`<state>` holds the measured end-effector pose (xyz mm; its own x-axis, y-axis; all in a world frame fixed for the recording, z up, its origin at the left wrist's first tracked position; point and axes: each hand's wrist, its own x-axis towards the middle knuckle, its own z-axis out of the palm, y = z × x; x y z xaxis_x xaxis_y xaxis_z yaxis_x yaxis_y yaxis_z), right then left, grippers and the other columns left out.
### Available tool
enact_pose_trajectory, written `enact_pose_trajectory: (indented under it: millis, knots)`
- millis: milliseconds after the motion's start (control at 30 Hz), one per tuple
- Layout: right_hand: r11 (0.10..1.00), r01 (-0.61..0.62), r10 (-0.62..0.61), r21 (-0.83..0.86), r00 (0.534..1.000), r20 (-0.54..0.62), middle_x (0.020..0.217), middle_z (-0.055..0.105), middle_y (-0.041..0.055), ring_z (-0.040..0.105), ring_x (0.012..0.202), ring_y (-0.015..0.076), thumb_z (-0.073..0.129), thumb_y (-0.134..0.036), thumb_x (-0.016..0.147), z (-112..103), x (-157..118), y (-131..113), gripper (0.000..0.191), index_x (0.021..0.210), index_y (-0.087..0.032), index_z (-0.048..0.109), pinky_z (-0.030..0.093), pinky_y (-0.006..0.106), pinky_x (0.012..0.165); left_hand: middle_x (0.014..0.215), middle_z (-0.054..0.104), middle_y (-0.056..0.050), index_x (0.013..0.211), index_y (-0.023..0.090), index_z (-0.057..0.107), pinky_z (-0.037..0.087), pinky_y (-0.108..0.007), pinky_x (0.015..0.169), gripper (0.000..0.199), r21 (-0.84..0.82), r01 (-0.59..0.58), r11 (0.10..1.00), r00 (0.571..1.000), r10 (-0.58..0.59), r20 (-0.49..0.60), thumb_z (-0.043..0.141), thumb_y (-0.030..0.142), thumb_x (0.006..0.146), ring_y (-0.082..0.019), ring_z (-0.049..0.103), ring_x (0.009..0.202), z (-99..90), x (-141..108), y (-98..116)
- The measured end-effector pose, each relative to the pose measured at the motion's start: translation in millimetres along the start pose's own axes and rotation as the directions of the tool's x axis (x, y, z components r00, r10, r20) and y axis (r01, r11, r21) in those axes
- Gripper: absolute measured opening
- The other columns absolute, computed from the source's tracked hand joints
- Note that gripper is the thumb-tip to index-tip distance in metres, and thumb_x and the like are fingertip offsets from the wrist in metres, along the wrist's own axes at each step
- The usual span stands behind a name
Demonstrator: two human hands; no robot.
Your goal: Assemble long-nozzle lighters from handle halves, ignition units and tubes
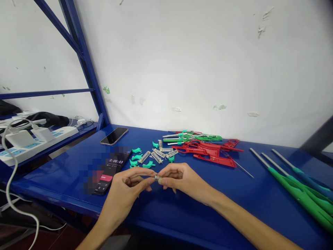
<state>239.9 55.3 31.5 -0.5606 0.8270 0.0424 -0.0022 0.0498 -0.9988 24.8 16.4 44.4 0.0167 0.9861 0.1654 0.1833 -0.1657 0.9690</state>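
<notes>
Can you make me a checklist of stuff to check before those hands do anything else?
1. Tiny piece held: ok, it is between the fingertips of the left hand and right hand.
2. Tiny piece the right way round: cannot tell, fingers cover much of it.
3. Clear pieces close by: ok, they lie just beyond the hands on the blue table.
4. Teal pieces sorted from the clear ones: not ok, they lie mixed together.
5. Timer on the phone counting: cannot tell, it reads 0:00:03 but one picture shows no counting.
</notes>
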Motion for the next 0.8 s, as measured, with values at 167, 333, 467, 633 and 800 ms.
enact_pose_trajectory:
  millis: [167, 333, 467, 633, 800]
  knots:
    - [1.0, 0.012, -0.011, -0.022, 1.0, 0.018, 0.087, 0.076, 0.0038, 0.071, 0.079, 0.016, 0.081, -0.051, 0.088, -0.7, -1.0, -3.1, 0.036, 0.103, -0.019, 0.08, 0.046, 0.022, 0.058, 0.065, 0.079, -0.003, 0.088, 0.02, 0.086, 0.044, -0.024, 0.048, 0.022, -0.02, 0.025, 0.999, 1.0, -0.025, -0.005, 0.088, 0.036, 0.073, -0.019, 0.07, 0.058, 1.5, 0.3, 5.3]
    - [0.999, 0.012, -0.011, -0.032, 0.999, 0.032, 0.079, 0.073, 0.0025, 0.067, 0.072, 0.0136, 0.079, -0.053, 0.089, -0.1, -3.0, -7.2, 0.04, 0.104, -0.016, 0.078, 0.046, 0.021, 0.057, 0.069, 0.081, -0.003, 0.087, 0.021, 0.087, 0.044, -0.022, 0.047, 0.02, -0.037, 0.047, 0.998, 0.999, -0.048, -0.014, 0.088, 0.035, 0.073, -0.019, 0.072, 0.061, 3.2, -3.1, 9.0]
    - [0.999, 0.02, -0.019, -0.037, 0.999, 0.037, 0.08, 0.073, 0.003, 0.066, 0.07, 0.0128, 0.075, -0.053, 0.093, -0.1, -3.1, -6.9, 0.04, 0.106, -0.016, 0.077, 0.046, 0.021, 0.057, 0.064, 0.079, -0.002, 0.093, 0.021, 0.086, 0.043, -0.02, 0.048, 0.024, -0.011, 0.041, 0.999, 0.999, -0.041, 0.003, 0.087, 0.037, 0.075, -0.017, 0.071, 0.059, 1.6, -3.5, 5.2]
    - [0.998, 0.033, -0.031, -0.049, 0.998, 0.047, 0.09, 0.075, 0.0058, 0.068, 0.073, 0.0137, 0.072, -0.054, 0.095, -0.9, -2.5, -5.5, 0.041, 0.107, -0.015, 0.076, 0.046, 0.021, 0.055, 0.062, 0.077, -0.003, 0.097, 0.019, 0.085, 0.042, -0.02, 0.049, 0.027, 0.043, 0.037, 0.998, 0.999, -0.038, 0.03, 0.085, 0.04, 0.08, -0.016, 0.067, 0.058, 1.0, -1.3, 1.4]
    - [0.996, 0.054, -0.051, -0.067, 0.998, 0.047, 0.077, 0.07, 0.0023, 0.061, 0.064, 0.0107, 0.071, -0.053, 0.097, -1.9, -2.6, -6.1, 0.041, 0.107, -0.014, 0.079, 0.044, 0.02, 0.053, 0.091, 0.079, -0.005, 0.089, 0.021, 0.087, 0.045, -0.021, 0.048, 0.019, 0.052, -0.056, 0.997, 0.997, 0.053, 0.052, 0.084, 0.037, 0.08, -0.013, 0.068, 0.059, 1.6, -0.2, -1.4]
